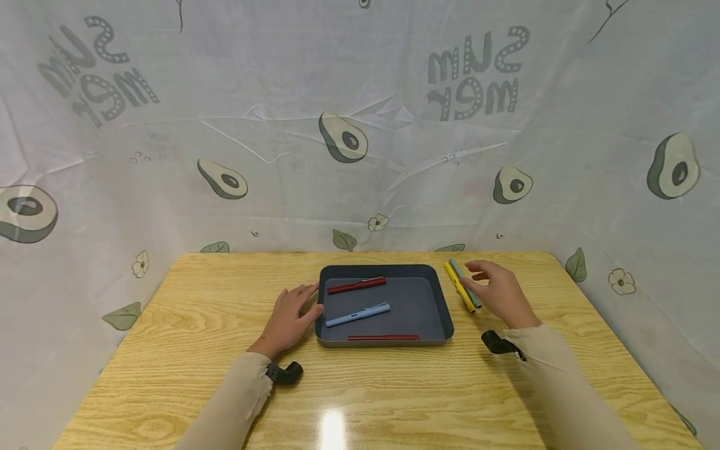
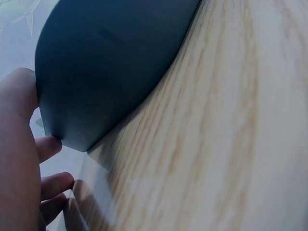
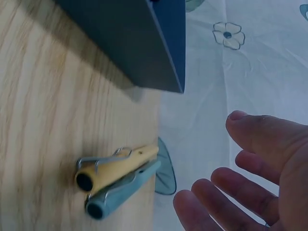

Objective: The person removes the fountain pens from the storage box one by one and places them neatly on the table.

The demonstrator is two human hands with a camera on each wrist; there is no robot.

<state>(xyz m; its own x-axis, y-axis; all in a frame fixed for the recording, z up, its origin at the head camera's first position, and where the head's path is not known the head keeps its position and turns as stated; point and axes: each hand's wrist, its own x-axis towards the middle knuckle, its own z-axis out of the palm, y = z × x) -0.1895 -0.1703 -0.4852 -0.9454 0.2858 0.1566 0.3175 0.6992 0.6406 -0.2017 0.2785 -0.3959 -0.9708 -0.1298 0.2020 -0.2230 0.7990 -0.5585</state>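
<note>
A dark grey tray (image 1: 413, 309) lies on the table. In it are a dark red pen (image 1: 355, 285), a light blue pen (image 1: 358, 315) and, partly hidden behind the near wall, another red pen (image 1: 384, 337). My left hand (image 1: 285, 323) touches the tray's left end, fingers extended, thumb at the rim; the left wrist view shows a fingertip against the outer wall. Right of the tray, a yellow pen (image 1: 460, 287) and a teal pen (image 3: 126, 190) lie side by side. My right hand (image 1: 500, 297) hovers just over them with nothing between its loosely bent fingers.
The wood-grain table (image 1: 219, 300) ends at a white curtain (image 1: 281, 81) printed with avocados, hanging behind and along both sides. Black wrist cameras sit on both wrists, close above the tabletop.
</note>
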